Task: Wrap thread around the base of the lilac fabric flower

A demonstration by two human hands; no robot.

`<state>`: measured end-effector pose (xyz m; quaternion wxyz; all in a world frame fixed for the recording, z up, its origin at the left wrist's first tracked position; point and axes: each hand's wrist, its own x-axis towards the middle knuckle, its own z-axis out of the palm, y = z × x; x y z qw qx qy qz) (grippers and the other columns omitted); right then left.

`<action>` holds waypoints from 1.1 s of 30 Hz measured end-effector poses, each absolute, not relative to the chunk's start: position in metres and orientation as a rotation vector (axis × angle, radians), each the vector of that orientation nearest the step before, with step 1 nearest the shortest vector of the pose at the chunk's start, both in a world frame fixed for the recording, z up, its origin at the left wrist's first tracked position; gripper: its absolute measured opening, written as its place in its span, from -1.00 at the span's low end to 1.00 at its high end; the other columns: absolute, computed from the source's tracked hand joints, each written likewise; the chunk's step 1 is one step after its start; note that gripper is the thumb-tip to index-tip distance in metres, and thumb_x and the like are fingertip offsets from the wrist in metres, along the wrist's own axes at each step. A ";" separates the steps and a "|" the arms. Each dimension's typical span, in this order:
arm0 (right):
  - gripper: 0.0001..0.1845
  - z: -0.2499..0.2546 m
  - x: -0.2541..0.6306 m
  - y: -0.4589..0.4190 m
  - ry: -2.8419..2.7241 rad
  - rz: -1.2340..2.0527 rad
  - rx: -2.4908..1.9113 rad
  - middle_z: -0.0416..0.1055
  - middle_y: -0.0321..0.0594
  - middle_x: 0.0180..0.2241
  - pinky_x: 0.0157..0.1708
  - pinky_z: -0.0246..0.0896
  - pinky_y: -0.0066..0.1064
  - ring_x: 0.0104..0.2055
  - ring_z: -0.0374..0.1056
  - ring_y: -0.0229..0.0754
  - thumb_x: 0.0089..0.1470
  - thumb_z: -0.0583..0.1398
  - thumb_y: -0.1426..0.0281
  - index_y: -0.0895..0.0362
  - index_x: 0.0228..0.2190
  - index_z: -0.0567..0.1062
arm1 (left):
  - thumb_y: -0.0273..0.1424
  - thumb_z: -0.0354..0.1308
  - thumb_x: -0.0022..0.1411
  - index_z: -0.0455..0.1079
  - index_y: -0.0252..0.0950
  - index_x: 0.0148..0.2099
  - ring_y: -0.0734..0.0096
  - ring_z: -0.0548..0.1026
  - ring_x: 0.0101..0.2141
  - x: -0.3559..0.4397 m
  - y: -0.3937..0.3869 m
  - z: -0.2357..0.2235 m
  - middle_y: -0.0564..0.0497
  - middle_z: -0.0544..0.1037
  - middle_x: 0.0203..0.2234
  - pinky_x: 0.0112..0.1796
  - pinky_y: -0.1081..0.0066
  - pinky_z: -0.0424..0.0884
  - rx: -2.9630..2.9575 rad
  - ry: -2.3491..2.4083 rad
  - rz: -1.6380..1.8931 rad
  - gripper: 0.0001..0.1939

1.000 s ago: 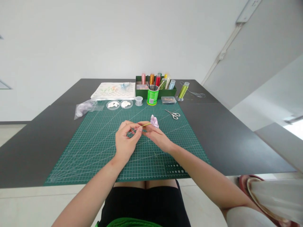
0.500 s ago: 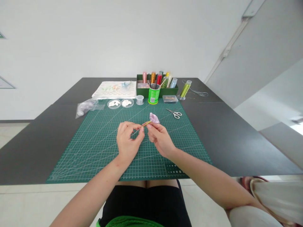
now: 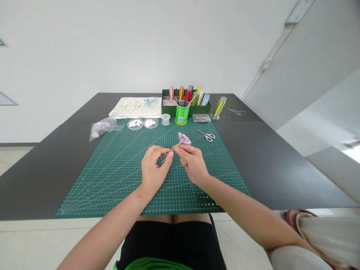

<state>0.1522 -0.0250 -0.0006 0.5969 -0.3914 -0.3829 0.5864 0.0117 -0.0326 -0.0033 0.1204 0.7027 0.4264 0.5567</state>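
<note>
A lilac artificial flower [image 3: 184, 138] stands out beyond my fingertips, tilted up and to the right over the cutting mat [image 3: 118, 180]. Its thin stem [image 3: 177, 145] is yellow-green just below the petals. My left hand [image 3: 155, 163] pinches the lower stem between thumb and fingers, and a thin wire end pokes out under its palm. Close beside it, my right hand [image 3: 194, 163] is closed in a pinch on the stem below the flower head. Whether its fingers also hold a fine thread, I cannot tell.
Scissors [image 3: 206, 135] lie right of the flower. Behind stand a green can [image 3: 182, 114] of tools, a dark green box [image 3: 198, 110] of thread spools, a lime thread spool [image 3: 219, 107] and two dishes of white pieces. A plastic bag [image 3: 101, 128] and paper stack [image 3: 135, 110] lie left.
The flower has tipped slightly to the right, and more of its stem shows. My left hand has shifted a little to the right, nearer my right fingertips.
</note>
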 end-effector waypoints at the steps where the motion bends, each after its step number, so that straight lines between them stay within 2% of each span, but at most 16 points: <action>1: -0.74 -0.001 0.153 -0.024 -0.898 1.353 -0.909 0.10 -0.48 -0.72 -0.63 -0.36 -0.42 -0.63 -0.22 -0.43 -0.13 0.43 0.21 0.14 -0.43 0.68 | -0.42 0.22 0.35 0.55 -0.25 -0.28 0.45 0.48 -0.38 0.011 -0.033 -0.003 0.07 0.59 -0.43 -0.32 0.45 0.41 2.020 1.224 1.604 -0.87; 5: -0.74 0.000 0.158 -0.021 -0.948 1.325 -0.910 0.14 -0.46 -0.70 -0.63 -0.37 -0.43 -0.63 -0.21 -0.45 -0.12 0.44 0.21 0.15 -0.43 0.69 | -0.37 0.19 0.34 0.57 -0.26 -0.29 0.44 0.55 -0.41 0.011 -0.031 -0.001 0.06 0.63 -0.45 -0.34 0.46 0.46 1.821 1.170 1.491 -0.84; 14: -0.73 0.005 0.163 -0.018 -1.066 1.327 -0.884 0.17 -0.44 -0.69 -0.63 -0.30 -0.44 -0.64 -0.19 -0.45 -0.11 0.43 0.18 0.15 -0.47 0.68 | -0.26 0.31 0.23 0.59 -0.29 -0.29 0.41 0.60 -0.45 0.009 -0.025 -0.001 0.01 0.68 -0.48 -0.31 0.44 0.53 1.447 1.004 1.309 -0.81; 19: -0.72 0.002 0.172 -0.011 -1.197 1.334 -0.860 0.06 -0.48 -0.73 -0.59 -0.18 -0.45 -0.62 -0.15 -0.42 -0.12 0.46 0.16 0.12 -0.49 0.68 | -0.22 0.35 0.20 0.58 -0.28 -0.31 0.42 0.58 -0.45 0.008 -0.023 0.001 0.02 0.65 -0.50 -0.35 0.46 0.51 1.356 0.893 1.282 -0.78; 21: -0.69 0.002 0.174 -0.008 -1.228 1.298 -0.861 0.12 -0.46 -0.72 -0.57 -0.07 -0.44 -0.61 -0.08 -0.41 -0.16 0.48 0.13 0.12 -0.52 0.66 | -0.19 0.37 0.18 0.58 -0.29 -0.33 0.43 0.56 -0.46 0.008 -0.023 0.002 0.01 0.65 -0.51 -0.38 0.47 0.49 1.340 0.863 1.267 -0.76; 24: -0.64 0.003 0.175 -0.007 -1.245 1.271 -0.899 0.31 -0.37 -0.66 -0.52 0.11 -0.41 -0.58 0.09 -0.36 -0.20 0.49 0.10 0.13 -0.55 0.64 | -0.17 0.38 0.16 0.58 -0.29 -0.35 0.45 0.52 -0.51 0.008 -0.025 0.004 0.00 0.64 -0.53 -0.42 0.47 0.46 1.356 0.844 1.216 -0.73; 27: -0.66 0.002 0.175 -0.007 -1.265 1.262 -0.932 0.42 -0.32 -0.60 -0.44 0.24 -0.38 -0.52 0.25 -0.30 -0.21 0.49 0.13 0.13 -0.55 0.63 | -0.17 0.38 0.16 0.58 -0.29 -0.36 0.47 0.48 -0.54 0.008 -0.026 0.005 0.00 0.64 -0.55 -0.47 0.47 0.40 1.385 0.848 1.161 -0.73; 30: -0.71 -0.001 0.175 -0.007 -1.277 1.235 -0.939 0.47 -0.30 -0.56 -0.40 0.27 -0.35 -0.48 0.31 -0.26 -0.18 0.48 0.17 0.11 -0.54 0.63 | -0.17 0.37 0.16 0.58 -0.28 -0.37 0.47 0.46 -0.56 0.007 -0.027 0.005 -0.01 0.64 -0.56 -0.51 0.48 0.36 1.417 0.864 1.135 -0.74; 33: -0.72 -0.003 0.175 -0.006 -1.259 1.199 -0.965 0.46 -0.30 -0.55 -0.40 0.23 -0.34 -0.47 0.29 -0.26 -0.18 0.47 0.17 0.11 -0.54 0.63 | -0.15 0.36 0.17 0.57 -0.27 -0.37 0.44 0.48 -0.55 0.007 -0.027 0.005 -0.02 0.64 -0.56 -0.51 0.46 0.37 1.444 0.887 1.126 -0.72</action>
